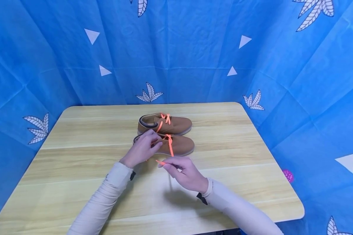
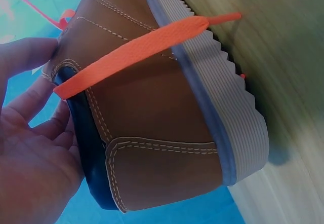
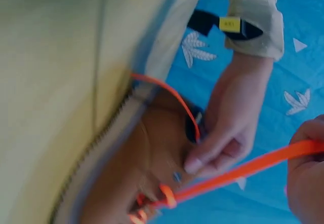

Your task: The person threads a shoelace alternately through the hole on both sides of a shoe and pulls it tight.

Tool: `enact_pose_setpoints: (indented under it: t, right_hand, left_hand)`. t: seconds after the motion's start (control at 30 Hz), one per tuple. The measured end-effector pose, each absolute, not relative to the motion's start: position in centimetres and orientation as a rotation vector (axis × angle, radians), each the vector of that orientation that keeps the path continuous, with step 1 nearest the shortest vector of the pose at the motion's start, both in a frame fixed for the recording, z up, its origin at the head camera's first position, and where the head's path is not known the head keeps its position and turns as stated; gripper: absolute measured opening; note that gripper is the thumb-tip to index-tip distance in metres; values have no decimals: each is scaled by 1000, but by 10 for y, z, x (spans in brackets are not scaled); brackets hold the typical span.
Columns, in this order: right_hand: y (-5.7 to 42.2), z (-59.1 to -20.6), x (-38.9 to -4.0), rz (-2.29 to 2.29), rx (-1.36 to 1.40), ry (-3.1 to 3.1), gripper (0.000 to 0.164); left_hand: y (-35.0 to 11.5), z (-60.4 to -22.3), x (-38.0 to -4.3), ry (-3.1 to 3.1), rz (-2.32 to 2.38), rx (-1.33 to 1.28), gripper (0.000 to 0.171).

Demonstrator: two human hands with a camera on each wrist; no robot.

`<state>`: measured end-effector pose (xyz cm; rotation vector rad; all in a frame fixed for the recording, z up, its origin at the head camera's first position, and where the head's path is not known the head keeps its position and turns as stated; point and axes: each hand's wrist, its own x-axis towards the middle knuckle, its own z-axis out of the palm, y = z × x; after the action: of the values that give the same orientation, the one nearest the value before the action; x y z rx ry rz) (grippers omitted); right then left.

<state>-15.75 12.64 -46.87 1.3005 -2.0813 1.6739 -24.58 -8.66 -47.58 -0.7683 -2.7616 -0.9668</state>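
Nearest me on the table is a brown shoe [image 1: 182, 146], its toe to the right, with orange laces. My left hand [image 1: 142, 149] grips its upper at the ankle opening, thumb [image 2: 30, 54] at the edge and fingers behind it. My right hand [image 1: 188, 174], in front of the shoe, pinches one orange shoelace [image 3: 238, 173], which runs straight from the eyelets to the fingers. The other lace end [image 2: 136, 51] drapes from the opening down the shoe's side, its tip past the sole. In the right wrist view, the left fingers sit beside an eyelet [image 3: 177, 177].
A matching brown shoe [image 1: 180, 124] with orange laces stands just behind, close alongside. Both are on a pale wooden table [image 1: 238, 137] with rounded corners. Blue cloth [image 1: 194, 49] with white leaf and triangle prints hangs around the back and sides.
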Motion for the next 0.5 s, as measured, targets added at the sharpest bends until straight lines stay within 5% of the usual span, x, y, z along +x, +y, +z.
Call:
enact_pose_setpoints:
  t: [0.5]
  right_hand:
    - [115,-489,-192,1803,563,-2546,23]
  left_hand:
    - [-89,-478,-248,-2760,-1021,-776,10]
